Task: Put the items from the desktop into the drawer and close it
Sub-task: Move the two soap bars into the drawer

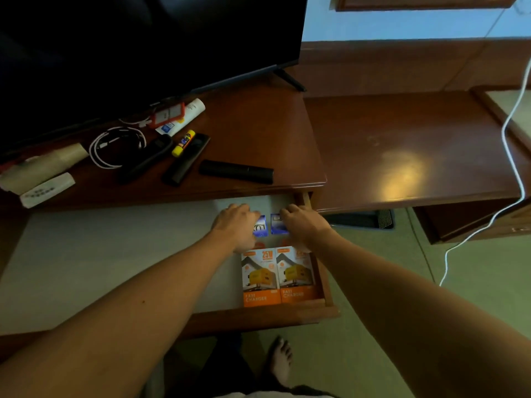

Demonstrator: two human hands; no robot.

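The drawer [326,285] stands pulled out below the desktop [258,133]. At its right end lie two orange charger boxes [280,275] side by side, with two small blue boxes behind them. My left hand [235,225] holds the left blue box [261,226]; my right hand [301,224] holds the right blue box [276,224]. On the desktop lie a black remote [236,171], a second black remote [186,159], a yellow glue stick [184,143], a coiled white cable [117,146], a white tube [184,116], an orange card holder [168,114] and a white remote [47,190].
A dark TV [143,44] stands at the back of the desktop. A lower wooden table [416,145] adjoins on the right, with a white cord [514,156] hanging over it to the floor. Rolled brown paper [43,165] lies far left. A bare foot [280,360] is below the drawer.
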